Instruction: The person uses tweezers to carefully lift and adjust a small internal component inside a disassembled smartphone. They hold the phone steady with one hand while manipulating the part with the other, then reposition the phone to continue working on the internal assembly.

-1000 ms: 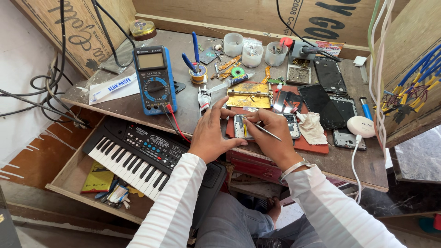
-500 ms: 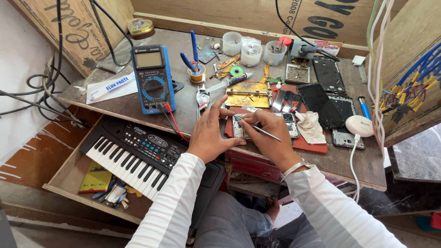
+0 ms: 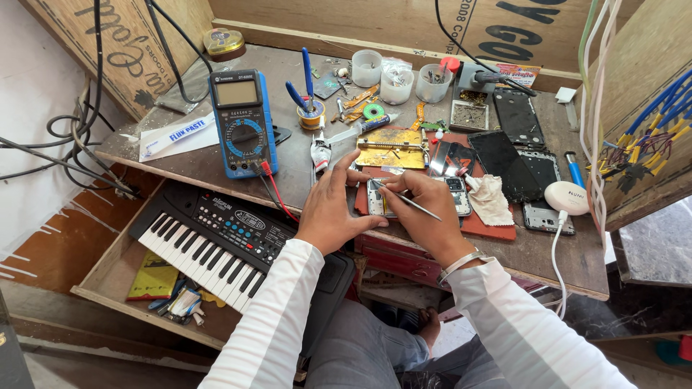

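Note:
An opened phone (image 3: 376, 198) lies on a red mat (image 3: 490, 225) at the bench's front edge. My left hand (image 3: 333, 205) rests on the bench and steadies the phone's left end with its fingers. My right hand (image 3: 427, 213) grips thin metal tweezers (image 3: 411, 201), whose tip points down into the phone's body. Both sleeves are white, and a metal bracelet sits on my right wrist.
A blue multimeter (image 3: 241, 121) stands left of my hands, with red and black leads trailing off the bench. Dark phone screens (image 3: 508, 148), a white cloth (image 3: 490, 199), a white round charger (image 3: 566, 197), plastic cups (image 3: 396, 83) and pliers (image 3: 306, 79) crowd the bench. A small keyboard (image 3: 216, 241) lies in the open drawer.
Both hands stay on the phone. The tweezers have shifted only slightly over it.

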The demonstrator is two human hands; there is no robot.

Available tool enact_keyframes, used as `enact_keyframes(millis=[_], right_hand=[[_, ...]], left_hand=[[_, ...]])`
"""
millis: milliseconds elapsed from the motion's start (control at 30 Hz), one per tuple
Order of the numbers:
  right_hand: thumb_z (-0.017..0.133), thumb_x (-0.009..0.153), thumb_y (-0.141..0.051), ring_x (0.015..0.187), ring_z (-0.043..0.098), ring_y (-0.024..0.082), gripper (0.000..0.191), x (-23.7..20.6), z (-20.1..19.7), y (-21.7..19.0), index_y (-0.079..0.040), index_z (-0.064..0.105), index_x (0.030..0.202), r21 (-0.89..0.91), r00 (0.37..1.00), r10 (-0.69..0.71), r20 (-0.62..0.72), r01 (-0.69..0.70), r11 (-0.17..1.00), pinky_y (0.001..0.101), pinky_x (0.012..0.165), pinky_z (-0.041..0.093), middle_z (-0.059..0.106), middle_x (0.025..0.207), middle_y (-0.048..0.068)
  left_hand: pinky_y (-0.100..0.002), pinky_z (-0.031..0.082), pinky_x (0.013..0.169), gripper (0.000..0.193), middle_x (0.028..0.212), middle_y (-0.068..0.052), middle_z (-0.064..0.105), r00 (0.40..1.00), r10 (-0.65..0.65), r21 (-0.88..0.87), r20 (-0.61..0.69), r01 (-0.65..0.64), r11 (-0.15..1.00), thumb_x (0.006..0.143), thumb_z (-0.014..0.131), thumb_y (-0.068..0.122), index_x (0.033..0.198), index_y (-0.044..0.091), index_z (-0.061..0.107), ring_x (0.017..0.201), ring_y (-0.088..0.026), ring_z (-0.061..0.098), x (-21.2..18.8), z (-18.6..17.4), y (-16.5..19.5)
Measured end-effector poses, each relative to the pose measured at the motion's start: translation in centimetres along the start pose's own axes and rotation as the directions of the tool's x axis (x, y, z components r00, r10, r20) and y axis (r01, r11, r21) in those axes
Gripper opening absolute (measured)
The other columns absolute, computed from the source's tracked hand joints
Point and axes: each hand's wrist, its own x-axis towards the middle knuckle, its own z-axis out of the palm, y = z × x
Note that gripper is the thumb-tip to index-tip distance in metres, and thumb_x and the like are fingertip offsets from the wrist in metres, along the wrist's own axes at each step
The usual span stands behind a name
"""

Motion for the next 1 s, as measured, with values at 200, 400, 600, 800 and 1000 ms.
enact_keyframes(millis=[200,400,600,800,1000], right_hand=[[0.081,0.086,-0.012,0.079,0.076,0.016,0.016,-0.03,-0.15,-0.02,0.001,0.072,0.088,0.006,0.999,-0.054,-0.006,0.054,0.999,0.0302,0.068,0.058,0.079,0.093,0.011],[0.080,0.086,-0.013,0.077,0.076,0.016,0.015,0.01,-0.28,0.03,0.000,0.073,0.089,0.030,1.000,-0.018,0.015,0.017,0.999,0.0299,0.066,0.058,0.079,0.092,0.010],[0.081,0.086,-0.016,0.076,0.076,0.015,0.017,0.11,-0.16,-0.29,-0.001,0.073,0.089,-0.003,0.999,-0.036,-0.005,0.036,0.999,0.0291,0.065,0.057,0.079,0.091,0.010],[0.081,0.086,-0.018,0.071,0.075,0.017,0.018,0.19,-0.32,-0.58,-0.002,0.074,0.089,-0.053,1.000,0.007,0.013,-0.006,0.999,0.0302,0.060,0.056,0.079,0.088,0.009],[0.079,0.087,-0.019,0.069,0.075,0.018,0.018,0.22,-0.24,-0.79,-0.002,0.073,0.088,-0.089,1.000,-0.011,0.002,0.011,0.996,0.0319,0.058,0.055,0.078,0.088,0.009]], left_hand=[[-0.044,0.044,0.104,0.124,0.119,-0.002,0.070,1.000,-0.025,-0.006,0.017,0.025,1.000,0.053,0.100,0.040,0.154,0.013,0.032,0.117,-0.028,0.061,0.06,0.05,0.12],[-0.044,0.044,0.105,0.124,0.118,-0.002,0.071,1.000,-0.021,0.006,0.009,0.021,1.000,0.054,0.100,0.040,0.154,0.013,0.032,0.117,-0.027,0.061,0.11,0.16,0.05],[-0.045,0.044,0.104,0.126,0.121,-0.002,0.070,1.000,-0.004,-0.005,0.013,0.004,1.000,0.054,0.099,0.041,0.155,0.012,0.030,0.115,-0.027,0.063,0.08,0.13,0.02],[-0.044,0.045,0.103,0.127,0.120,-0.003,0.067,0.999,-0.029,-0.005,0.014,0.029,1.000,0.054,0.099,0.042,0.155,0.012,0.029,0.112,-0.025,0.063,0.14,0.43,0.02],[-0.044,0.045,0.104,0.126,0.119,-0.002,0.068,1.000,-0.018,-0.009,0.017,0.019,1.000,0.055,0.099,0.041,0.156,0.011,0.029,0.112,-0.025,0.064,0.10,0.49,-0.13]])
